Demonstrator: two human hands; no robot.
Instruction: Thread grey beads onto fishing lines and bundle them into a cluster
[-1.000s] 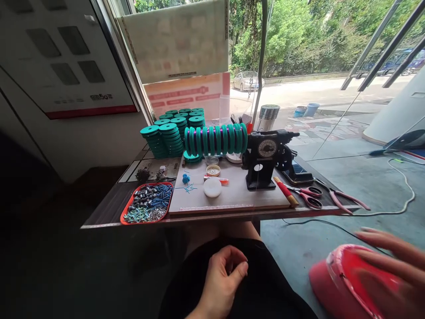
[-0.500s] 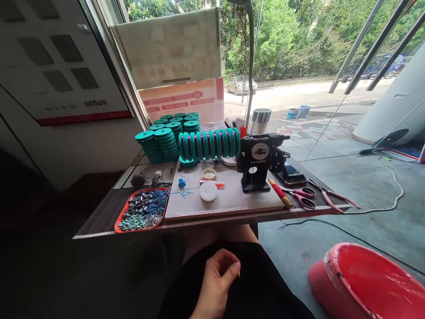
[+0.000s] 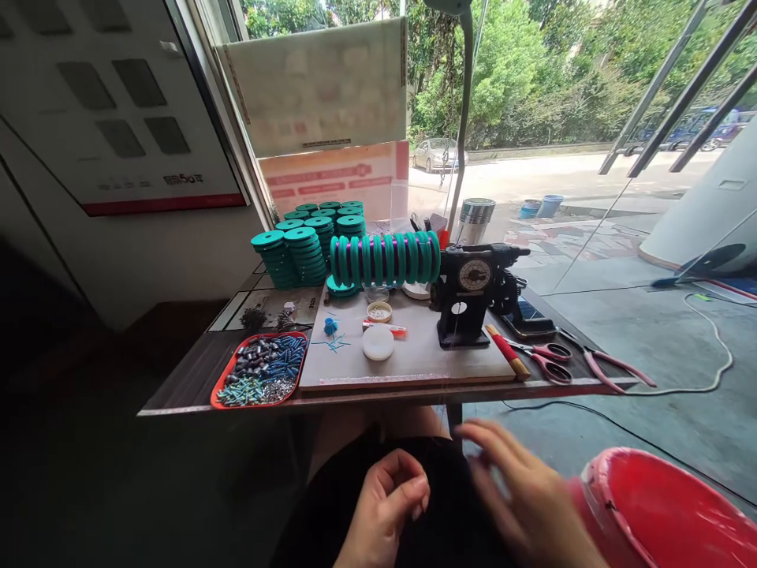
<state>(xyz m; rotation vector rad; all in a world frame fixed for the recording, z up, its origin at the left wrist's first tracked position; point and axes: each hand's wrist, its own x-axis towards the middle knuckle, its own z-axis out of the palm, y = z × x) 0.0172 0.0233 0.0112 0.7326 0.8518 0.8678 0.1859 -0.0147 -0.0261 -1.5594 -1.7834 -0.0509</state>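
Gap over lap (image 3: 445,483) between left grip (image 3: 393,505) and right grip (image 3: 523,493), but surface (image 3: 189,377) blocks ahead of both and red bucket (image 3: 656,505) crowds right grip's outer side.

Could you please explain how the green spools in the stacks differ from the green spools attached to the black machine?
Pose: the stacked spools lie flat, round faces up, while the mounted spools stand on edge.
Arrangement: the stacked spools form several columns; the mounted spools make one horizontal row beside the black machine.
Colour: purple shows between the mounted spools, but none is visible on the stacked spools.
Both are round and green.
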